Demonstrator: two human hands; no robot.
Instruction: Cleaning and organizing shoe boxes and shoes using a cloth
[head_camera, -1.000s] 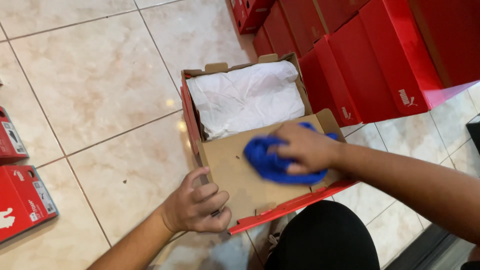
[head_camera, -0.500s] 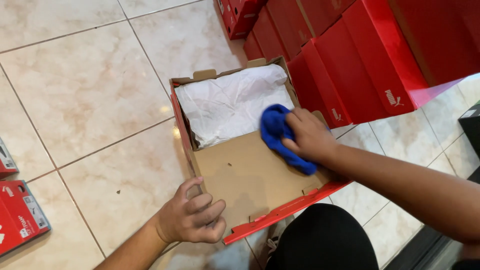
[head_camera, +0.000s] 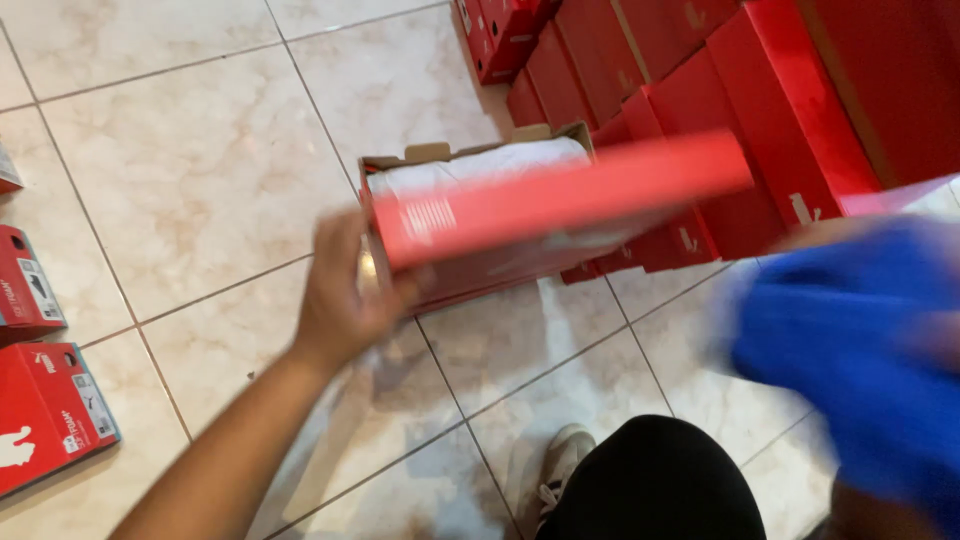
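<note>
Left hand (head_camera: 345, 290) grips the shoebox (head_camera: 470, 175) lid (head_camera: 560, 195) edge, half-closed | right hand, blurred, seemingly clutches blue cloth (head_camera: 860, 340), well apart | bare tiles (head_camera: 180, 170) leftward

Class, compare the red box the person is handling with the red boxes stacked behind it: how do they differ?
The handled box is partly open, with white paper showing inside; the stacked boxes are closed. The left hand grips the handled box at its lid end; no hand touches the stacked boxes. The handled box sits alone on the tiles; the stacked boxes are packed side by side. Both are red cardboard.
</note>
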